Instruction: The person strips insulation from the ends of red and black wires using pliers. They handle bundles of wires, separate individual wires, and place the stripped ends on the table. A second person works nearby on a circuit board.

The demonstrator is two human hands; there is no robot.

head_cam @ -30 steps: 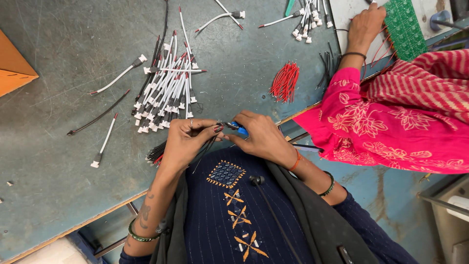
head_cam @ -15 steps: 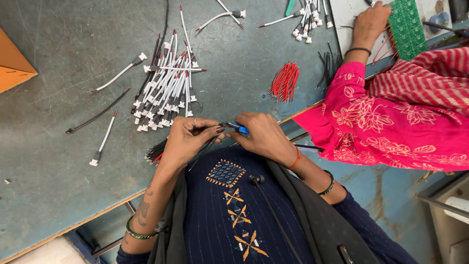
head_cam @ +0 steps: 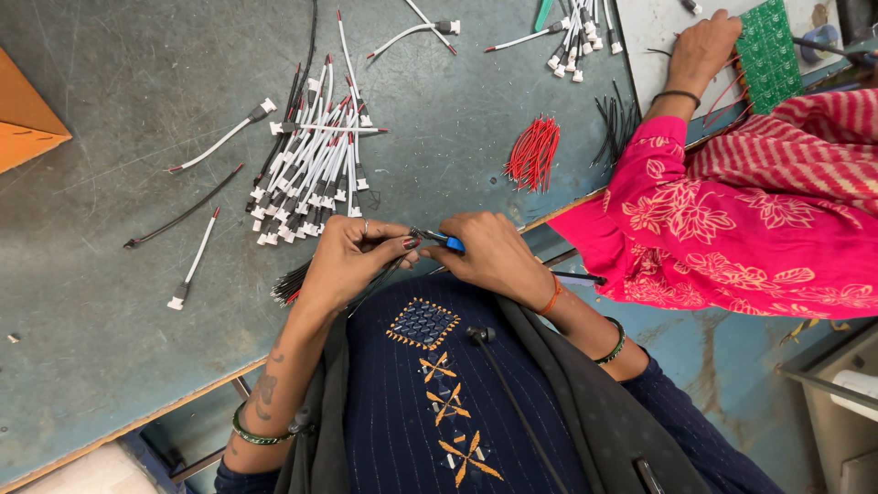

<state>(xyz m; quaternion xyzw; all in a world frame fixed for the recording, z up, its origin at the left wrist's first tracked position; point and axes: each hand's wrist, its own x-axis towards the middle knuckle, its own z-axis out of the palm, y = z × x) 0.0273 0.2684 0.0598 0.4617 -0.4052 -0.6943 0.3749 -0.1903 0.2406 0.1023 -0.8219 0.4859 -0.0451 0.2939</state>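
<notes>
A thin wire (head_cam: 389, 270) sits at the table edge (head_cam: 110, 366) by her chest — left hand (head_cam: 352, 261) pinching it, right hand (head_cam: 494, 256) curled tight round a blue-handled tool (head_cam: 444, 240) — beyond them, a pile of leads (head_cam: 315, 169).

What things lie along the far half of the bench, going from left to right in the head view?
Orange wedge-shaped piece → big pile of white-plugged wires → bundle of red wires → bundle of black wires → co-worker's hand → green circuit board.
</notes>
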